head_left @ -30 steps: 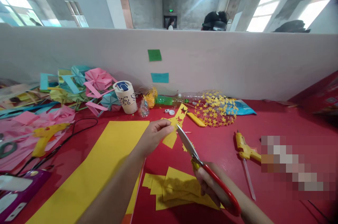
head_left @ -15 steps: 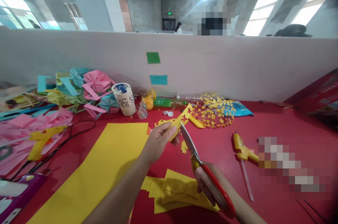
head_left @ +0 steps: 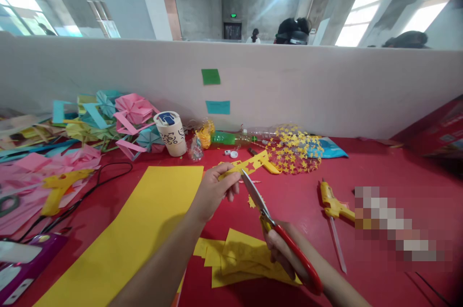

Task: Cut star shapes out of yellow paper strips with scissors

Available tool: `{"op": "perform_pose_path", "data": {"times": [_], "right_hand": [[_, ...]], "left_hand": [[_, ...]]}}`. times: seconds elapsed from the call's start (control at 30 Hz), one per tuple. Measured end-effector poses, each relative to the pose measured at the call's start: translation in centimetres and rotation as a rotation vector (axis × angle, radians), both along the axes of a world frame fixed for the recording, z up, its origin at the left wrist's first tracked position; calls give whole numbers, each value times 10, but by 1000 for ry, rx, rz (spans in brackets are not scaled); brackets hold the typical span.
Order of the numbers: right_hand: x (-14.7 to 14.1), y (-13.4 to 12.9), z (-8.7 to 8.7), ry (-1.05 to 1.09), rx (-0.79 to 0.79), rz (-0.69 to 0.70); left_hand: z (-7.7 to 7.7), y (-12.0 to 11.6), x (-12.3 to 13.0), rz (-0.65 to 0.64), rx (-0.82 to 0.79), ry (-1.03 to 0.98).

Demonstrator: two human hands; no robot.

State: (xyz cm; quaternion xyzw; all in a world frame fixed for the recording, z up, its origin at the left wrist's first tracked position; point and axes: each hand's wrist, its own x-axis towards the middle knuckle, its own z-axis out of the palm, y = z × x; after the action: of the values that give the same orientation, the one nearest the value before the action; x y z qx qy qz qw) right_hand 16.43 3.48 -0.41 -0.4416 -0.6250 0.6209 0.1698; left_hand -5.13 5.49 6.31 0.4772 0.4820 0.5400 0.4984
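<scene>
- Firstly, the left hand (head_left: 217, 186) pinches a yellow paper strip (head_left: 257, 162) between the thumb and the fingers. The strip is raised in front of the person, above the red table (head_left: 307, 210), probably so that the blades can reach it freely.
- The strip slants up to the right, away from the fingers, and has a star-shaped hole. Holding it at the near end seems to leave the rest of the paper uncovered.
- The right hand (head_left: 280, 246) is closed around the handle of the scissors (head_left: 257, 196); their tip points to the paper, just beside the left thumb. Whether the blades are parted, I cannot tell.
- Some small yellow stars (head_left: 251, 201) lie behind the blades, perhaps put there to be near both hands.
- A pile of yellow paper pieces (head_left: 246, 259) lies close to the person, between the forearms, which looks convenient for taking.
- The large yellow sheet (head_left: 144, 220) is spread on the left, partly under the left arm, maybe because it needs more room.
- On the right, a glue gun (head_left: 334, 206) rests well apart from the paper, which presumably leaves the scissors free space.
</scene>
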Motion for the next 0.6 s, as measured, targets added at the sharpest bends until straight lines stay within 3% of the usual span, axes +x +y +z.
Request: {"op": "perform_pose_path", "data": {"times": [0.6], "right_hand": [[4,8,14,-58,-81,102]], "left_hand": [[4,0,-3,-12,-73,4]]}}
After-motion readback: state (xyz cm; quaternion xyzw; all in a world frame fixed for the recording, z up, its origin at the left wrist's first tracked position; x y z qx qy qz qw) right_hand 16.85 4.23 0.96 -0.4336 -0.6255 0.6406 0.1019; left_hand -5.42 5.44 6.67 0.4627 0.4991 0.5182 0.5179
